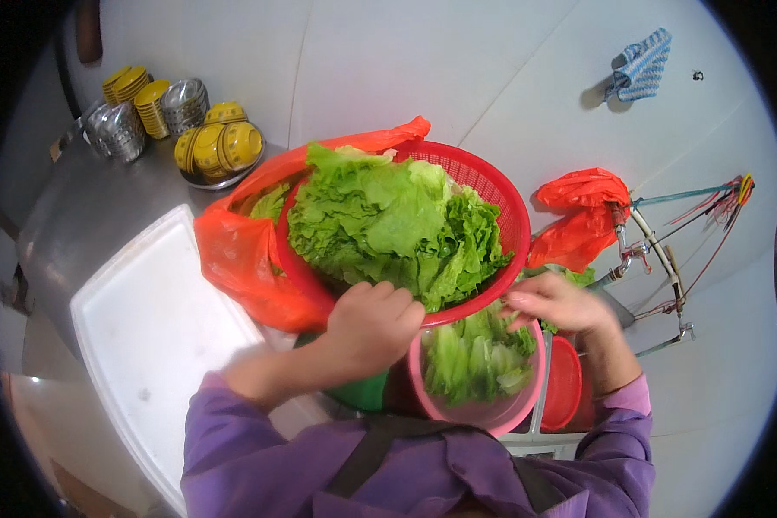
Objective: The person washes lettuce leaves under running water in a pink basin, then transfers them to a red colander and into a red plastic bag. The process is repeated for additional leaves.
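Note:
A red plastic colander (476,158) is heaped with green leaf lettuce (388,220). My left hand (377,327) is closed on its near rim, with the fingers curled over the edge. At the colander's right side, my right hand (550,301) is raised with bent fingers slightly apart; no held thing shows in it. Below both hands stands a pink plastic basin (511,421) with more lettuce leaves (479,362) in it. An orange-red plastic bag (239,252) with leafy greens inside lies against the colander's left side.
A white foam tray (162,343) rests on a steel counter (58,239) at left, with stacked yellow bowls (152,97) and metal bowls (116,129) behind. A red basin (562,382) sits at right, below wall taps (634,252) and a hanging red bag (583,213).

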Demonstrator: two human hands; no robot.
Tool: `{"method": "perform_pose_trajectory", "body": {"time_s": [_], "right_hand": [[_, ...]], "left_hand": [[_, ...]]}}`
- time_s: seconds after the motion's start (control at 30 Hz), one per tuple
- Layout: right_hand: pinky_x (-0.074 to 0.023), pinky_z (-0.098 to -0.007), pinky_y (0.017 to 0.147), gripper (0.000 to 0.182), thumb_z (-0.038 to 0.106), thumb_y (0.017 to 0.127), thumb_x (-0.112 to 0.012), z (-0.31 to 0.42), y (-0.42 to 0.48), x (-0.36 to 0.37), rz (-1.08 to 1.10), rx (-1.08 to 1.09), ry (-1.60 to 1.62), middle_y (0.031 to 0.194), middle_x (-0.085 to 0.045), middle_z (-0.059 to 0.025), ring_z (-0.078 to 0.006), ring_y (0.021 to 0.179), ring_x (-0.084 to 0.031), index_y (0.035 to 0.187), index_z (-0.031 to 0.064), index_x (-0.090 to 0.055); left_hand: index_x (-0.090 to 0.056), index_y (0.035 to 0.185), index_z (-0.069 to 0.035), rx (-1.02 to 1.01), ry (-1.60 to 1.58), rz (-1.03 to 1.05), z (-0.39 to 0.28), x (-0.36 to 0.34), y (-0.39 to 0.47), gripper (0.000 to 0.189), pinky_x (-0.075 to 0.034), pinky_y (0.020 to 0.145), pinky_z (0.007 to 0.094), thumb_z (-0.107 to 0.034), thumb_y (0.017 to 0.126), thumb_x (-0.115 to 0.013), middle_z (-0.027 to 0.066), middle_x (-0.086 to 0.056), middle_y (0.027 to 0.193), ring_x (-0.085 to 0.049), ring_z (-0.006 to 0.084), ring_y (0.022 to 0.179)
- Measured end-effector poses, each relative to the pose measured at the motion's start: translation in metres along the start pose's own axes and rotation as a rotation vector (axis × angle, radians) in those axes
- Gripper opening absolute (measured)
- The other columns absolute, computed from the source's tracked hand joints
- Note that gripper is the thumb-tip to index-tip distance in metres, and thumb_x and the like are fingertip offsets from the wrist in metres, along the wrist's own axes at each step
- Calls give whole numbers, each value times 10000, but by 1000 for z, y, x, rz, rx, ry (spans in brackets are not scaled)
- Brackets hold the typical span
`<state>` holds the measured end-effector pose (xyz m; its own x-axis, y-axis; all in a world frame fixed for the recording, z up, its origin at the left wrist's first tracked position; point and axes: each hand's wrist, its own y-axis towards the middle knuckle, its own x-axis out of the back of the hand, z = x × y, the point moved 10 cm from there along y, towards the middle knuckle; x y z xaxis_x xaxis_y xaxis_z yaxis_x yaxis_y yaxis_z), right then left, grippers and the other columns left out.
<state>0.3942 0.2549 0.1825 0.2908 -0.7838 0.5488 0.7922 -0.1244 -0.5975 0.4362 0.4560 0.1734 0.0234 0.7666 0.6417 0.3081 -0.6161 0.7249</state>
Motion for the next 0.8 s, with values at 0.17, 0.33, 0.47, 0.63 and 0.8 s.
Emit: {"method": "perform_pose_trajectory", "body": {"time_s": [0.17,0.33,0.47,0.63,0.8], "right_hand": [[-520,-270,646,287,201,869,-678,45,34,159,-671,381,-210,863,-691,-88,-128,746,-662,1015,-45,-676],[-418,-382,1043,577,239,854,-713,110,167,135,-308,548,-458,1351,-545,-181,-254,1292,-478,1349,17,-518],[-426,-393,1018,494,250,834,-724,136,229,99,-134,588,-654,1236,-621,-154,-263,1211,-535,1270,61,-589],[-471,-323,873,241,241,946,-594,118,258,130,-130,584,10,1017,-683,-80,-172,981,-608,1007,8,-612],[-438,-238,699,191,246,981,-551,68,228,144,-40,623,617,812,-577,-15,-100,805,-548,936,60,-543]], "left_hand": [[-467,664,-118,-9,-81,-97,1,16,-8,296,-351,498,365,-200,512,-707,34,-425,644,-480,233,599],[-461,672,-131,-23,-59,-61,-4,24,-15,158,-358,522,340,-154,631,-612,25,-423,647,-474,205,599],[-468,672,-126,-40,-91,-46,0,35,-22,166,-350,518,328,-160,592,-609,20,-407,640,-471,193,597],[-457,655,-123,-62,-123,-64,8,59,-29,205,-328,491,323,-155,542,-625,19,-388,633,-461,188,583],[-442,639,-117,-29,-146,-88,19,73,-30,271,-321,463,333,-159,494,-667,24,-381,623,-454,198,569]]}}
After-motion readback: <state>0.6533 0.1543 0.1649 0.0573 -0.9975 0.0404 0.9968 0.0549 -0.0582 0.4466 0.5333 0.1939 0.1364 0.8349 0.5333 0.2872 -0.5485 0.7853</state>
